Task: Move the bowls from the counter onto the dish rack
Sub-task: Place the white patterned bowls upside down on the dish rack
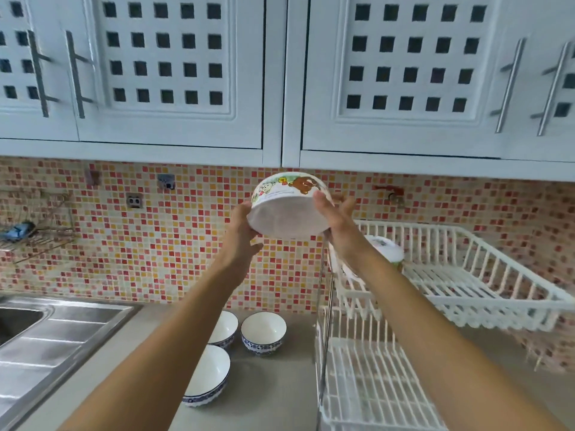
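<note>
The scene is bright and evenly lit with soft, cool daylight; no lamp or window shows, and the source cannot be told. Shadows are faint: a soft one lies under the cabinets (pixel 280 88) along the top of the tiled wall (pixel 155 244), and weak ones sit beneath the bowls on the counter (pixel 280 384). The steel sink (pixel 46 337) at the counter's left edge carries pale, streaky reflections without hard glare. Motion blur smears the cabinet handles, the wire shelf (pixel 31 237) on the left wall and the dish rack (pixel 466 290) at the right edge. Wide-angle distortion bends the cabinet lines and stretches both forearms toward the lower corners. Fine detail is soft overall.
</note>
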